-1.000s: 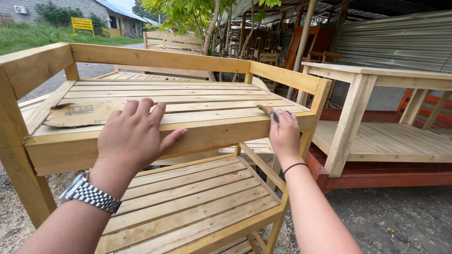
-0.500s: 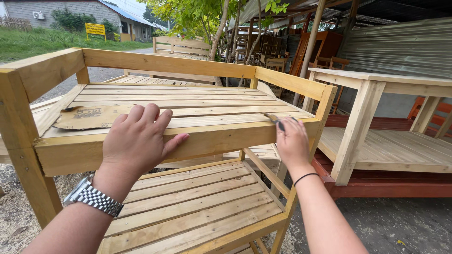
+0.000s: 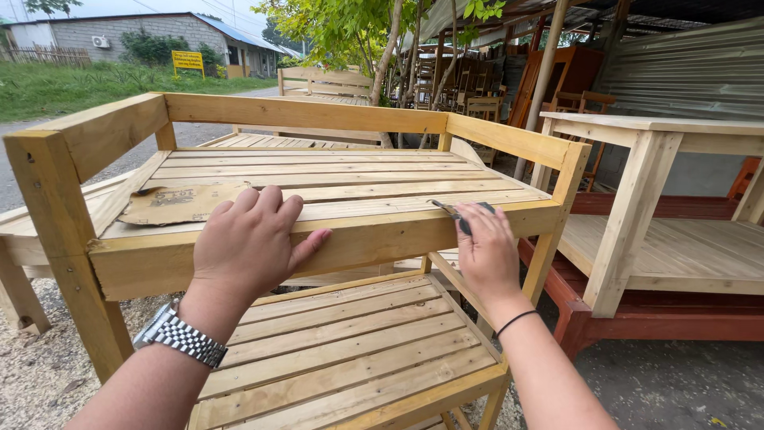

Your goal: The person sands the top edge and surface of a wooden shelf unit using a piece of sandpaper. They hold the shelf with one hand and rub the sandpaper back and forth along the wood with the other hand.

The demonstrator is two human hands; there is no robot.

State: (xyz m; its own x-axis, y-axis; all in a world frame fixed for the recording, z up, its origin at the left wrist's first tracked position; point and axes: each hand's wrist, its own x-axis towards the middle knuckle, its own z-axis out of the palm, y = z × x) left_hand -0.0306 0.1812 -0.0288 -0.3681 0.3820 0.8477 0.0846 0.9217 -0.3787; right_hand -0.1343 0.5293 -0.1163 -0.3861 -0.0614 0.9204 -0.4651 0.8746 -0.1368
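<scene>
Since a second ago your left hand (image 3: 251, 243) stays spread flat on the pale slatted wooden bench's front rail (image 3: 350, 247); right hand (image 3: 485, 251) still pinches a thin dark-tipped tool (image 3: 452, 213) against the rail top, barely shifted; work continues there.

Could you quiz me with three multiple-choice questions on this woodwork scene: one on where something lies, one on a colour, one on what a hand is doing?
1. Where does the torn cardboard piece lie?
A. on the upper slatted shelf
B. on the ground
C. on the lower shelf

2. What colour is the band on the right wrist?
A. red
B. black
C. white

3. How is the left hand?
A. clenched in a fist
B. gripping a hammer
C. flat on the shelf's front rail

Answers: 1 A, it rests on the slats near the left end. 2 B, a thin black band. 3 C, fingers spread over the rail; the right hand holds a small tool.
</scene>
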